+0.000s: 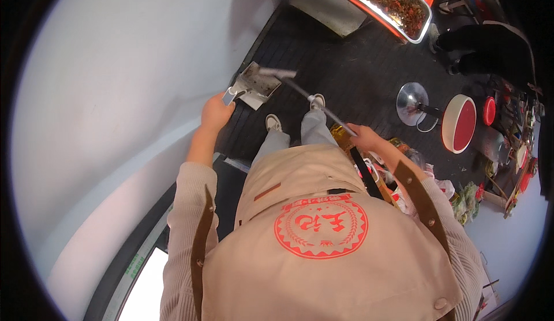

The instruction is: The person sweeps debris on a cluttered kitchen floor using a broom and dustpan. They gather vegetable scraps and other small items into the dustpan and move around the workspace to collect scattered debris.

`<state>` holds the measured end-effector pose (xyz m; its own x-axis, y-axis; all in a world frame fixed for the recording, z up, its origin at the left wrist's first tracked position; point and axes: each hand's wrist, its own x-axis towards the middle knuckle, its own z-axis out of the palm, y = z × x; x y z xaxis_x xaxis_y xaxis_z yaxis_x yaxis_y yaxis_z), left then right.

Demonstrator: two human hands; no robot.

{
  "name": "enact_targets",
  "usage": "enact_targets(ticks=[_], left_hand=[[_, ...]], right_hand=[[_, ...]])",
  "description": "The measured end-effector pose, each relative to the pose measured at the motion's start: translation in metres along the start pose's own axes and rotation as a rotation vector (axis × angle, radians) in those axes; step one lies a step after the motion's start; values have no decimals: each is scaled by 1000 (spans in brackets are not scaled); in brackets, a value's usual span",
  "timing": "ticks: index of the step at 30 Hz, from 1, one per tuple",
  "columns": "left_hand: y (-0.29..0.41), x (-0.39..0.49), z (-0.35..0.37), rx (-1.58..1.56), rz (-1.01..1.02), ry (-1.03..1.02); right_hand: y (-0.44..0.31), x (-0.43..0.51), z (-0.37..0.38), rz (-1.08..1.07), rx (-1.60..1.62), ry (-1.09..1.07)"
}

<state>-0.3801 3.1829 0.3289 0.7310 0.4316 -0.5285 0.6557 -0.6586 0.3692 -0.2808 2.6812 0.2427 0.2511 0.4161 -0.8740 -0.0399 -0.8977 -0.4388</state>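
Observation:
My left hand (pixel 217 112) grips the upright handle of a dustpan (pixel 259 82), beside the pale wall. Some dark dirt lies in the pan. In my right hand (pixel 364 137) is the pole of a long-handled broom (pixel 330 114), slanting down toward the pan. The broom's pale, blurred head (pixel 278 72) is over the pan's far side; whether it touches the pan I cannot tell. Both my shoes stand on the dark floor just behind the dustpan. A beige apron with a red printed emblem covers my front.
A metal tray of chopped food (pixel 389 2) sits on an orange surface ahead. To the right are a round stool (pixel 459 124) with a chrome base (pixel 412 103) and a person in dark clothing (pixel 493 50). Bags and bottles crowd beside my right leg. The wall (pixel 130 61) runs along my left.

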Motion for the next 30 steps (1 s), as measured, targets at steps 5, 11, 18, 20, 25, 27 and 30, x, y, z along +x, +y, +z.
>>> enact_targets(ticks=[5, 11, 18, 20, 25, 27, 30], left_hand=[[-21, -25, 1, 43, 142, 112], [-33, -33, -11, 186, 150, -85], [-26, -33, 20, 180, 282, -47], [-27, -31, 20, 182, 309, -48], [-31, -35, 8, 196, 279, -101], [-26, -35, 11, 178, 267, -133], [-20, -38, 17, 159, 326, -134]], right_hand=[[43, -29, -4, 8, 117, 370], [0, 24, 35, 209, 61, 301], [-53, 4, 90, 133, 721, -221], [-47, -20, 75, 35, 729, -196], [-33, -63, 88, 102, 376, 172], [-33, -49, 103, 120, 364, 314], [-49, -1, 133, 123, 515, 353]])
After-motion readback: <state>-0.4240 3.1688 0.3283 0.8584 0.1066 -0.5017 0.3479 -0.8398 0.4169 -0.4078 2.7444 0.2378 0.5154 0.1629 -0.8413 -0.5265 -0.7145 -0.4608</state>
